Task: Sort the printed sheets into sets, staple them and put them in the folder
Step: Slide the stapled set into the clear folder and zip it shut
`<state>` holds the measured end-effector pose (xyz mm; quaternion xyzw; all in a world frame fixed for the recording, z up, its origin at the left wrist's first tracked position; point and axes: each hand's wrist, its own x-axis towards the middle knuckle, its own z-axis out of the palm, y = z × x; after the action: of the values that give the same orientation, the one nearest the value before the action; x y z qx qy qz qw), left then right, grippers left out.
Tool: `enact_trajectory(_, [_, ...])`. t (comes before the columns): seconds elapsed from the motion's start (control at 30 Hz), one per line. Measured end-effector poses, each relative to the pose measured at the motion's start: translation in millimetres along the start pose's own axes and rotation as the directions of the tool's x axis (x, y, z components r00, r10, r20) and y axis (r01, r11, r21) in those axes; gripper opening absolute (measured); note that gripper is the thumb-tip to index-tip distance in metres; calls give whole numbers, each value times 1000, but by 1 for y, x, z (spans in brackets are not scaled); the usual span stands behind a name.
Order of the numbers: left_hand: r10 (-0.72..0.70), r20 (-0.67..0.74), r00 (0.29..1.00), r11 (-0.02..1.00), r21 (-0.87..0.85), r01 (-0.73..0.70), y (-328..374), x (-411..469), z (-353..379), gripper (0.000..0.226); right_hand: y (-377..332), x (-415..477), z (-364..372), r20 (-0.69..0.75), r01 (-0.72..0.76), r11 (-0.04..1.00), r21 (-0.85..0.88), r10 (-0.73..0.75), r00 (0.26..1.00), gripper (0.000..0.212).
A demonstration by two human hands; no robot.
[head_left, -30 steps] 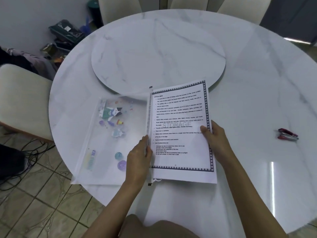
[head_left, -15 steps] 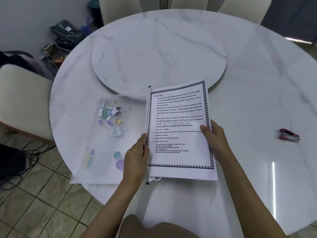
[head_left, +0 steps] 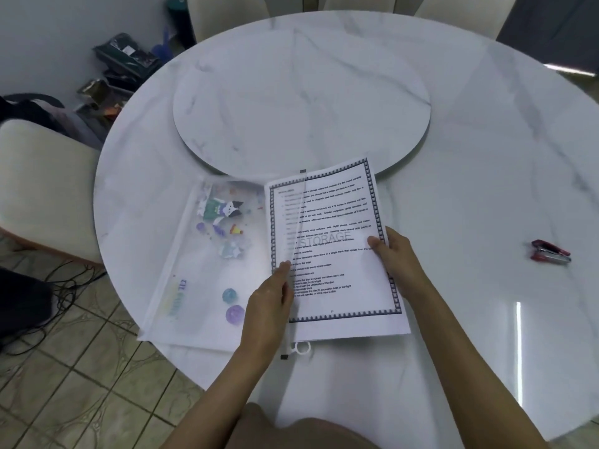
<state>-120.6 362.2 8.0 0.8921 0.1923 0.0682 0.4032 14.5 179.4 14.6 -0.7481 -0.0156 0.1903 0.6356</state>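
Surroundings: round marble table (head_left: 470, 189), with a raised turntable (head_left: 301, 102) of the same stone at its centre, just beyond the paperwork. Noted red stapler (head_left: 549, 252) on the tabletop far to the right, well apart from both hands. Cream chair (head_left: 42, 183) left of the table; dark clutter (head_left: 126, 59) against the wall behind it; black cables (head_left: 61, 286) on the tiled floor (head_left: 97, 384).

In the way: translucent flap of the folder (head_left: 201, 280) draped over the left margin of the printed sheets (head_left: 343, 264), blurring the start of each line there. White ring pull (head_left: 303, 348) poking out below the sheets at the folder's near end.

Writing: grey watermark "STORAGE" across mid-page, read clearly. Bulleted body text inside a dark patterned border, too small to read. Page number at the foot, not legible. Folder printed with cartoon figures and coloured blobs; lettering at its lower left, unreadable.

Hands: left hand (head_left: 269, 303) pinching the folder's opening edge between thumb and curled fingers, directly over the sheets' left margin. Right hand (head_left: 398, 257) gripping the sheets' right edge, thumb on top, fingers curled beneath.

Position: sheets held between the two hands, left margin under the flap, the rest out over the table to the right. Far corner of the sheets at the turntable rim, touching or overlapping, cannot tell which. Folder flat on the table left of the sheets, near left corner overhanging the table edge
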Motion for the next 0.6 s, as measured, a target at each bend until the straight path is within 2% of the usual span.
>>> enact_trajectory(0.3, [2, -38, 999, 999, 43, 0, 1, 5, 4, 41, 11, -6, 48, -50, 27, 1000, -1, -27, 998, 24])
enact_trajectory(0.4, [-23, -48, 999, 996, -82, 19, -7, 9, -7, 37, 15, -7, 52, -41, 21, 999, 31, -20, 999, 24])
enact_trajectory(0.5, [-69, -128, 989, 980, -197, 42, -23, 19, -30, 33, 20, -9, 49, -30, 2, 998, 61, 0, 1000, 27])
enact_trajectory(0.6, [-126, -238, 963, 986, -138, 95, -50, 34, -61, 33, 23, -12, 47, -26, -13, 997, 80, 15, 1000, 32])
